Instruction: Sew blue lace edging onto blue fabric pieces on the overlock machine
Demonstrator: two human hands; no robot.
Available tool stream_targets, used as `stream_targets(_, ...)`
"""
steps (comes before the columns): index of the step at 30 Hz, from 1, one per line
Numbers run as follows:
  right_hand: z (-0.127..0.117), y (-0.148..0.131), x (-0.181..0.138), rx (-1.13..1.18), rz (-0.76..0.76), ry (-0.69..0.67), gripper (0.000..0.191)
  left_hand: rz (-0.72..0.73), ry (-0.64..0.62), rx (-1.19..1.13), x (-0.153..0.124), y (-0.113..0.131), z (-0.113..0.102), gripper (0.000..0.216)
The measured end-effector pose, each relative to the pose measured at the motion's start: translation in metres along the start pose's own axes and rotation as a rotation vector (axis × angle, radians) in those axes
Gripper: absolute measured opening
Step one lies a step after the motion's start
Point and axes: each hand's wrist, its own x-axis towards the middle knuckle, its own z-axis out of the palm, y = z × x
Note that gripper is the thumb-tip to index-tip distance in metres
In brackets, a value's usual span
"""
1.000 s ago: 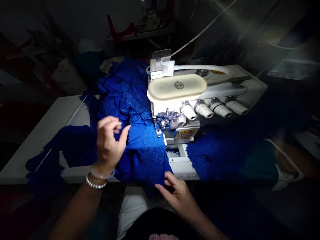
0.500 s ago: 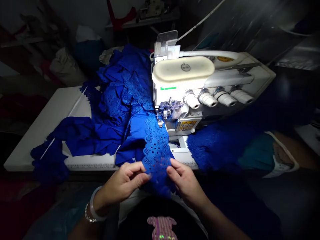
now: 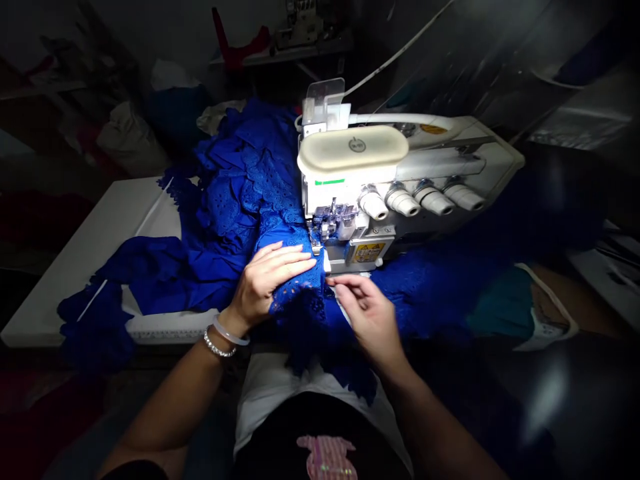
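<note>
Blue eyelet lace fabric [image 3: 297,297] with a scalloped edge runs under the presser foot [image 3: 315,245] of a white overlock sewing machine [image 3: 353,152]. My left hand [image 3: 265,280] lies on this fabric with its fingers stretched out, their tips just in front of the foot. To the right of it, my right hand [image 3: 369,315] has thumb and forefinger pinched at the fabric's right edge, below the machine's front plate. From there the fabric hangs over the table's front edge toward my lap.
A heap of blue fabric [image 3: 227,193] covers the white table [image 3: 100,230] left of the machine. More dark blue fabric [image 3: 425,287] lies to the right, beside a teal piece [image 3: 503,307]. Another sewing machine [image 3: 303,23] stands in the dim background.
Both hands have moved forward from the table's front edge toward the presser foot. My left hand has gone from gripping the lace to lying flat on it.
</note>
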Motion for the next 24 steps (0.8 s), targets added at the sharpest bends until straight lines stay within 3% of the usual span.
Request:
stream_targets(3, 0.017, 0.012, 0.004, 0.245, 0.229, -0.304, 0.042, -0.013, -0.046, -0.015, 0.002, -0.008, -0.008, 0.033)
stream_targets(5, 0.026, 0.012, -0.001, 0.369, 0.287, -0.413, 0.044, -0.005, -0.072, -0.035, 0.003, -0.006, -0.012, 0.034)
stream_targets(9, 0.026, 0.007, -0.011, 0.505, 0.311, -0.401, 0.052, 0.14, -0.093, 0.001, -0.004, 0.015, -0.013, 0.032)
stream_targets(13, 0.015, 0.003, -0.012, 0.587, 0.367, -0.496, 0.061, 0.272, -0.085, 0.055, -0.011, 0.039, -0.011, 0.023)
stream_targets(17, 0.012, -0.001, -0.011, 0.601, 0.42, -0.526, 0.059, 0.298, -0.086, 0.054, -0.012, 0.05, -0.011, 0.016)
stream_targets(24, 0.011, -0.011, 0.003, 0.656, 0.425, -0.559, 0.055, 0.308, -0.101, 0.121, -0.003, 0.047, -0.012, 0.018)
